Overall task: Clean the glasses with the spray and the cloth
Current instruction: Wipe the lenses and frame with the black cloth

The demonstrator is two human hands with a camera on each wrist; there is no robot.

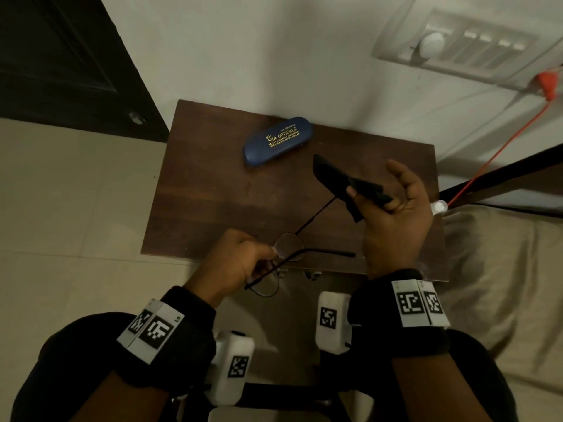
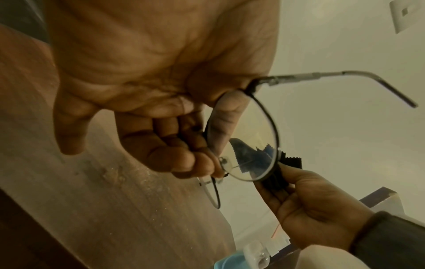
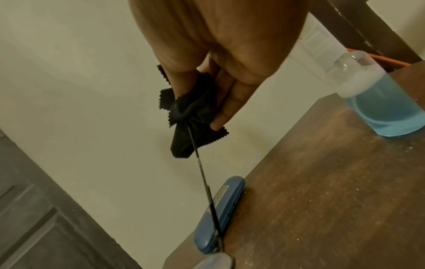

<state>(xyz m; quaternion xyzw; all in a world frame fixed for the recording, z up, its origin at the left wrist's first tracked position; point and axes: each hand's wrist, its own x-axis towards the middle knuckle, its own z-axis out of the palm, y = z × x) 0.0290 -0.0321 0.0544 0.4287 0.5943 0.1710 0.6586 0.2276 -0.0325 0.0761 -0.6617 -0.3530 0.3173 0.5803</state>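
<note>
The glasses (image 1: 283,254) hung above the near edge of the wooden table (image 1: 213,190), pinched at the bridge by the curled fingers of the left hand (image 1: 240,263), temples unfolded. The right hand (image 1: 393,214) pinched the black cloth (image 1: 338,181) around the far temple's tip, well apart from the lenses. Wiping well probably meant sliding the cloth lightly along that thin arm while the left hand steadied the frame; the spray bottle (image 3: 377,102) and blue case (image 1: 277,140) stood by on the table.

Blue case (image 1: 277,141), upper middle of head view, on tabletop (image 1: 213,193): gold print "SHA OPTICALS", smaller lines under it unreadable. Right wrist view, lower middle: same case shows "OPTICALS". Wrist bands (image 1: 422,303) carry square black-white code markers, no text.
</note>
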